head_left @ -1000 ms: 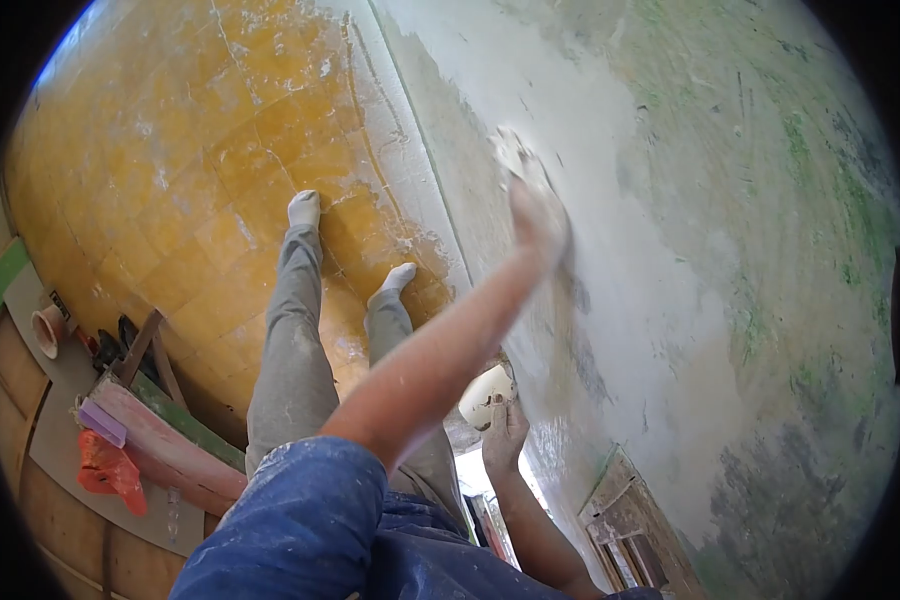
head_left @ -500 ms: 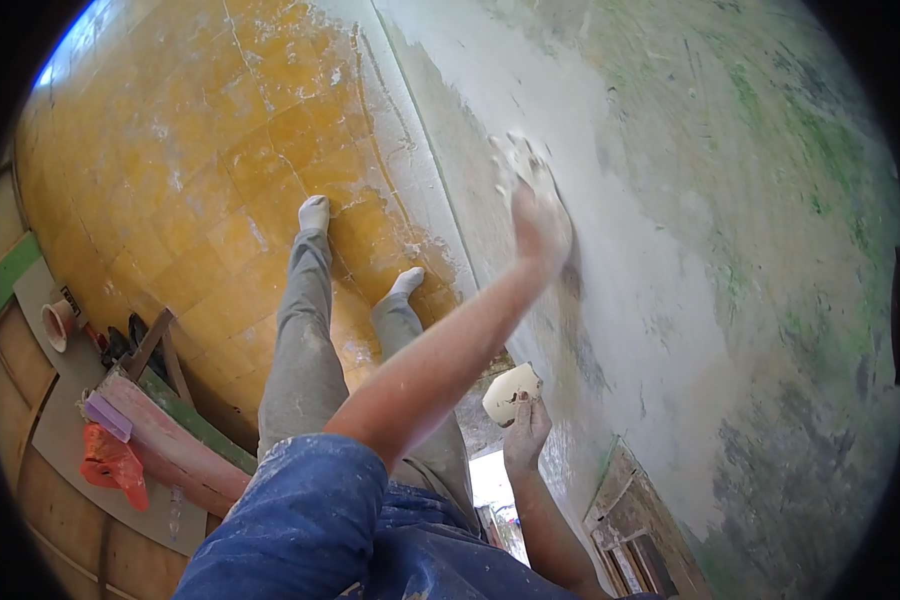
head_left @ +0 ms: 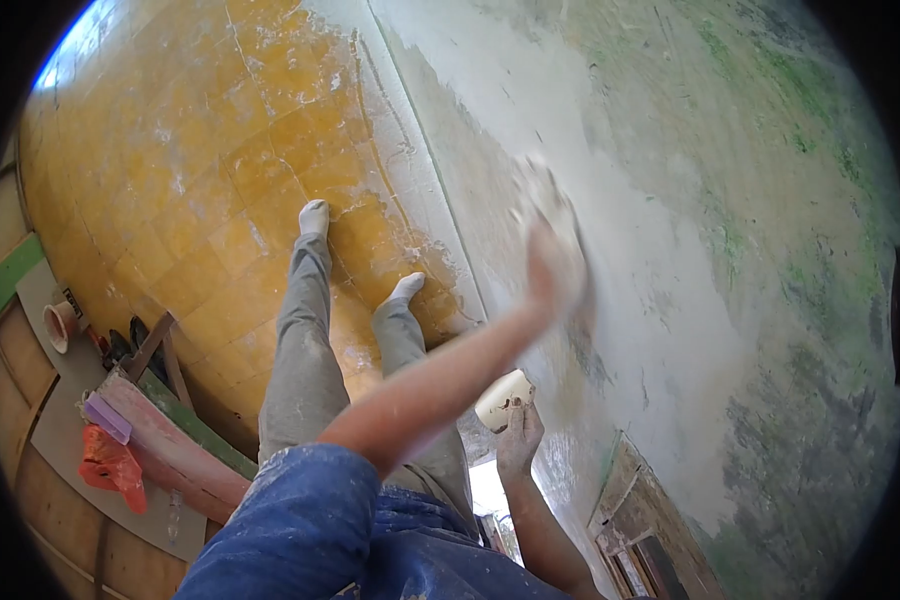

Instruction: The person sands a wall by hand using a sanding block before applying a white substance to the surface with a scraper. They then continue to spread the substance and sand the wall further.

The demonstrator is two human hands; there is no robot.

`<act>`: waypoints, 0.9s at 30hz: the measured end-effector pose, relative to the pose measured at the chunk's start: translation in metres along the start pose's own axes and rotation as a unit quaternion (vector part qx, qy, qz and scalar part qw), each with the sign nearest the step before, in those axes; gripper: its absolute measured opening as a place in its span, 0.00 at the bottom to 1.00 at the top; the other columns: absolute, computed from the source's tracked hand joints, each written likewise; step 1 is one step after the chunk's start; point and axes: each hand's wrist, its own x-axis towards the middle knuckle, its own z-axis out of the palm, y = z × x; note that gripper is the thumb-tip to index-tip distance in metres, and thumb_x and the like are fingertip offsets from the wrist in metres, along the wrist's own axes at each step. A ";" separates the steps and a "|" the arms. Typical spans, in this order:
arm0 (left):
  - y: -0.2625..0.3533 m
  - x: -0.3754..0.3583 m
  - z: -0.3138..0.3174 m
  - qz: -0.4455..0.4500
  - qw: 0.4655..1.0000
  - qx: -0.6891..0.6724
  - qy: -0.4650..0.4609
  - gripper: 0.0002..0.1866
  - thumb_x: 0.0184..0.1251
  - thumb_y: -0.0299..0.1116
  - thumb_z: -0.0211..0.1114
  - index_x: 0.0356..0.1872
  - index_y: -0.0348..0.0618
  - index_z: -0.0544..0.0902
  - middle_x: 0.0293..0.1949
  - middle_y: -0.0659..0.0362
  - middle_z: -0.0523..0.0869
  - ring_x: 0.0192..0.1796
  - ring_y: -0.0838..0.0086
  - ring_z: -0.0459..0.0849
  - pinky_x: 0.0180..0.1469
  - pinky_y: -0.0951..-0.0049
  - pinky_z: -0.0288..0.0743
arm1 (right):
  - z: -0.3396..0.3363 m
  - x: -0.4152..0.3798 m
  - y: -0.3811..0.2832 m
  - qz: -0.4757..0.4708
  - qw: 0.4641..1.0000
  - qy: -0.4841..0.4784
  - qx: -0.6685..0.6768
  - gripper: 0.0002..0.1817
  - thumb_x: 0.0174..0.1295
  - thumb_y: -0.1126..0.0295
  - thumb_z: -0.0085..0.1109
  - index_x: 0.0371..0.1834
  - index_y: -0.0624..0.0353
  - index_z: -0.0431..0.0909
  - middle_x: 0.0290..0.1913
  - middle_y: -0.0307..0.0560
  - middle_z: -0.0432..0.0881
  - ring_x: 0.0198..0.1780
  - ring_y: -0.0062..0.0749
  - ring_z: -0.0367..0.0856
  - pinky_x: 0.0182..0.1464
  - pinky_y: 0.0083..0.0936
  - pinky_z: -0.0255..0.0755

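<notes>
Bare wall [head_left: 670, 300] above wooden frame [head_left: 640, 520]

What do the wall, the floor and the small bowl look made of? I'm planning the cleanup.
Wall: seems plaster or filler, matt whitish grey, patchy over green paint, with smear marks.
Floor: looks like glazed yellow tiles; square joints show, with white dust and splashes.
Bowl in the right hand: pale and smooth, perhaps plastic or rubber; I cannot tell which.

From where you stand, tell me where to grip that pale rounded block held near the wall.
Grip the pale rounded block by its free upper-left end, coming from the floor side: the right hand covers its lower end, and the plastered wall stands close on the other side.
</notes>
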 end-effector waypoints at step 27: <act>-0.030 0.044 0.017 -0.039 0.890 -0.454 -0.006 0.29 0.72 0.41 0.45 0.69 0.36 0.56 0.69 0.50 0.61 0.71 0.63 0.59 0.71 0.68 0.53 | 0.010 0.000 0.004 -0.053 0.998 -0.013 0.006 0.17 0.71 0.69 0.45 0.54 0.71 0.72 0.36 0.43 0.79 0.33 0.21 0.74 0.31 0.19 0.70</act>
